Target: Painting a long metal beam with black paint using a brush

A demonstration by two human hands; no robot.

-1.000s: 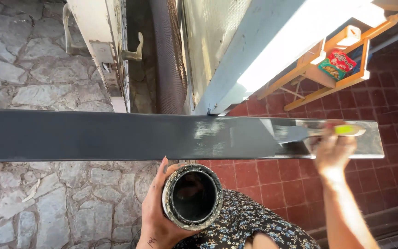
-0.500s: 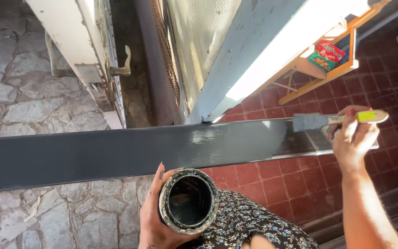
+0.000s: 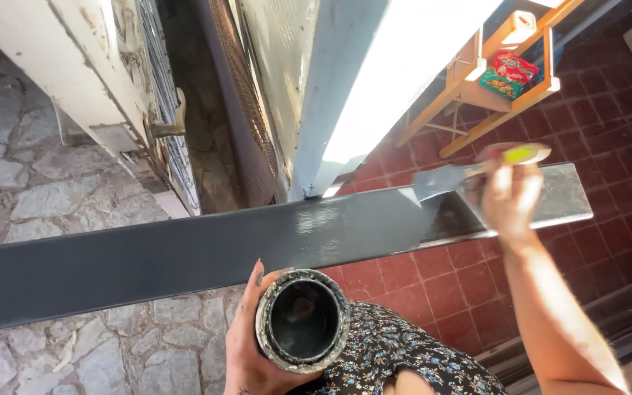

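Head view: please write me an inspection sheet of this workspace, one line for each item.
Surface: long dark grey plank, lying level, wet grey paint over most of it; the right end looks less covered.
Job's things: paintbrush with yellow-green handle, bristles on the plank; paint can, open, dark inside.
Clutter: orange wooden shelf with a colourful packet on it.
Hands: left hand holds the paint can; right hand holds the paintbrush.
Cables: nothing seen.
Surroundings: red tile floor, grey stone paving, white door frame.
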